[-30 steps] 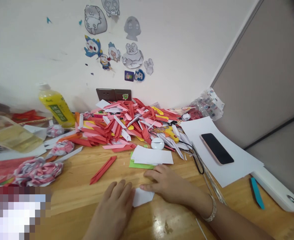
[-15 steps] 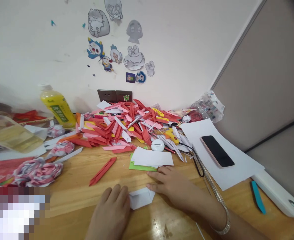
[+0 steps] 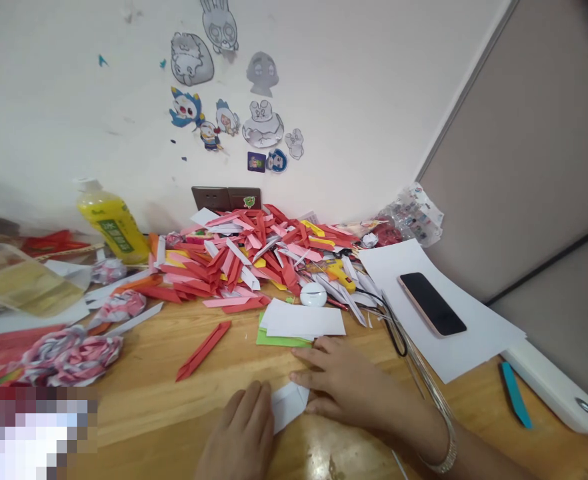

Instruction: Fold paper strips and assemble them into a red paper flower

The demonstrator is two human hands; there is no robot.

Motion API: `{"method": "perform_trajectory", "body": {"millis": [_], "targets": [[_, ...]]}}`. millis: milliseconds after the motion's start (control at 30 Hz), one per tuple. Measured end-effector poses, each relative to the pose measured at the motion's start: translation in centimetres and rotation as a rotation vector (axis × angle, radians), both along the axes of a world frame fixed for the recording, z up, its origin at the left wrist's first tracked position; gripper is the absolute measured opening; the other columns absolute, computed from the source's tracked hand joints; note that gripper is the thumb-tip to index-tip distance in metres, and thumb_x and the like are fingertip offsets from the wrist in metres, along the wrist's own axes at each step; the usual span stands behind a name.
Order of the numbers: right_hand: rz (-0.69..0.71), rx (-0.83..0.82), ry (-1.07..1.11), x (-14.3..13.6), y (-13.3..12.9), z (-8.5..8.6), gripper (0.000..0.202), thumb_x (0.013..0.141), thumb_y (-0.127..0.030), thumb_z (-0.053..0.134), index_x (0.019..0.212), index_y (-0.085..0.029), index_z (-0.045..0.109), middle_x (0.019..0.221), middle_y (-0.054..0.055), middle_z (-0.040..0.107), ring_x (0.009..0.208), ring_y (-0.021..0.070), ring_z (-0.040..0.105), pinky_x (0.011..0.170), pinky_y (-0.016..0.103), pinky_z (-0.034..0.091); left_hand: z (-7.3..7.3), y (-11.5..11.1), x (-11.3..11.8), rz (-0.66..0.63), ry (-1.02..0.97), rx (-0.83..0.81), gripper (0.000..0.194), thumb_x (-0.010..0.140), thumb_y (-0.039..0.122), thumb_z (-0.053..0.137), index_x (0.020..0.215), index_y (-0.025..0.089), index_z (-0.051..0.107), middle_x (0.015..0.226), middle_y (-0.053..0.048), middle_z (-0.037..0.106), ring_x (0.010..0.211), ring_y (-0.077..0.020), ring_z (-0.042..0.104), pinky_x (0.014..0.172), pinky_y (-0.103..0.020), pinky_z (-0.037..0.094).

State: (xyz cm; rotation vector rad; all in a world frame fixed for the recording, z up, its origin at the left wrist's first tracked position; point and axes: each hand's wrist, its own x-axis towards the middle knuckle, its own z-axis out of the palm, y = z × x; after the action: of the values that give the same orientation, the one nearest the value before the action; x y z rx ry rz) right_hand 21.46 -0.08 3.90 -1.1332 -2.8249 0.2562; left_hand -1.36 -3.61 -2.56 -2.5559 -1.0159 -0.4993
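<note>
Turned to a steeper slant and covered further by the fingers at its left end, the folded white paper (image 3: 290,405) has changed its lie since the earlier frame, while the left hand (image 3: 241,427) has shifted rightward with it. That paper lies on the wooden counter (image 3: 144,413) between the two hands. The left hand has its fingers close together and bent over the paper's left end; whether they grip it or only press on it, I cannot tell. The right hand (image 3: 347,383), with a bracelet (image 3: 447,448) at its wrist, is open with fingers spread, its fingertips at the paper's right end. Just beyond the right hand, white slips (image 3: 307,320) lie over green paper (image 3: 279,341), with a round white case (image 3: 313,295) behind them. To the left of the slips rests a red folded strip (image 3: 204,351), apart from the large heap of red, pink, white and yellow strips (image 3: 234,263) near the wall. A yellow tool (image 3: 341,275) sits at the heap's right side. Farther right, a phone (image 3: 433,304) rests on large white sheets (image 3: 391,267), and a yellow-filled bottle (image 3: 117,223) stands tilted at the left.
</note>
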Motion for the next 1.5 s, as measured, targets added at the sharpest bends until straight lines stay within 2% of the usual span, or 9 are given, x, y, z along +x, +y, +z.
{"method": "perform_trajectory", "body": {"millis": [200, 333, 500, 633, 833, 1033, 1167, 1300, 1500], "targets": [[0.029, -0.040, 0.023, 0.3, -0.6, -0.1, 0.063, 0.082, -0.062, 0.047, 0.128, -0.020, 0.048, 0.138, 0.013, 0.041, 0.117, 0.0295, 0.040, 0.096, 0.044, 0.034, 1.4, 0.7, 0.6, -0.372, 0.017, 0.007, 0.033, 0.083, 0.010, 0.043, 0.107, 0.018, 0.063, 0.110, -0.005, 0.068, 0.104, -0.0188, 0.057, 0.089, -0.028, 0.046], [0.069, -0.055, 0.019, 0.4, -0.6, -0.2, 0.070, 0.084, -0.064, 0.040, 0.133, -0.014, 0.041, 0.142, 0.016, 0.034, 0.125, 0.0304, 0.033, 0.102, 0.045, 0.028, 2.0, 1.2, 0.8, -0.420, 0.015, 0.009, 0.032, 0.084, 0.013, 0.047, 0.111, 0.020, 0.061, 0.113, -0.002, 0.068, 0.109, -0.0190, 0.056, 0.092, -0.029, 0.044], [0.007, -0.048, 0.073, -0.5, -0.7, -0.6, 0.081, 0.082, -0.063, 0.045, 0.139, -0.008, 0.029, 0.138, 0.016, 0.040, 0.124, 0.0276, 0.035, 0.105, 0.041, 0.028, 0.8, 0.6, 0.7, -0.202, -0.060, 0.021, 0.027, 0.087, 0.020, 0.045, 0.106, 0.019, 0.064, 0.103, -0.005, 0.072, 0.098, -0.0209, 0.062, 0.085, -0.029, 0.048], [-0.113, 0.010, 0.096, -1.7, -1.2, -2.2, 0.079, 0.082, -0.054, 0.053, 0.140, -0.007, 0.028, 0.143, 0.016, 0.033, 0.129, 0.0286, 0.027, 0.107, 0.042, 0.025, 0.1, 0.5, 0.4, -0.167, -0.142, -0.043, 0.030, 0.086, 0.017, 0.045, 0.112, 0.020, 0.060, 0.111, -0.011, 0.068, 0.101, -0.0220, 0.063, 0.080, -0.028, 0.053], [-0.261, -0.076, 0.148, -1.9, -0.9, -1.7, 0.067, 0.075, -0.043, 0.067, 0.132, -0.015, 0.043, 0.140, 0.013, 0.037, 0.125, 0.0286, 0.031, 0.104, 0.044, 0.030, 1.9, 2.1, -0.3, -0.049, -0.372, -0.216, 0.027, 0.087, 0.014, 0.041, 0.108, 0.018, 0.058, 0.110, -0.012, 0.066, 0.099, -0.0175, 0.063, 0.080, -0.026, 0.054], [-0.079, -0.185, 0.254, -1.1, 0.0, -1.1, 0.055, 0.072, -0.037, 0.072, 0.123, -0.032, 0.052, 0.133, 0.003, 0.043, 0.118, 0.0227, 0.035, 0.100, 0.037, 0.032, 3.0, 3.3, -0.5, 0.006, -0.409, -0.254, 0.020, 0.086, 0.021, 0.047, 0.094, 0.018, 0.064, 0.088, -0.009, 0.067, 0.079, -0.0199, 0.064, 0.068, -0.031, 0.054], [-0.110, -0.181, 0.282, -0.9, 0.2, -1.5, 0.056, 0.068, -0.039, 0.075, 0.119, -0.026, 0.055, 0.129, 0.005, 0.046, 0.113, 0.0229, 0.037, 0.097, 0.036, 0.033, 3.2, 3.2, -0.2, 0.002, -0.343, -0.375, 0.020, 0.084, 0.015, 0.044, 0.075, 0.019, 0.062, 0.076, -0.005, 0.065, 0.069, -0.0180, 0.061, 0.062, -0.029, 0.051], [-0.145, -0.179, 0.317, -0.8, 0.4, -1.5, 0.032, 0.074, -0.027, 0.071, 0.105, -0.023, 0.063, 0.122, 0.005, 0.052, 0.111, 0.0211, 0.040, 0.094, 0.035, 0.035, 3.7, 2.9, -0.2, 0.068, -0.337, -0.429, 0.022, 0.083, 0.016, 0.046, 0.065, 0.018, 0.058, 0.068, -0.004, 0.061, 0.064, -0.0181, 0.059, 0.057, -0.029, 0.049], [-0.107, -0.127, 0.354, -0.6, 0.9, -2.0, 0.024, 0.082, -0.017, 0.059, 0.105, -0.023, 0.064, 0.115, 0.004, 0.058, 0.105, 0.0191, 0.044, 0.090, 0.034, 0.039, 3.4, 3.5, -0.7, 0.020, -0.367, -0.458, 0.022, 0.084, 0.014, 0.046, 0.091, 0.021, 0.066, 0.082, -0.004, 0.065, 0.075, -0.0182, 0.061, 0.065, -0.029, 0.049]]}}
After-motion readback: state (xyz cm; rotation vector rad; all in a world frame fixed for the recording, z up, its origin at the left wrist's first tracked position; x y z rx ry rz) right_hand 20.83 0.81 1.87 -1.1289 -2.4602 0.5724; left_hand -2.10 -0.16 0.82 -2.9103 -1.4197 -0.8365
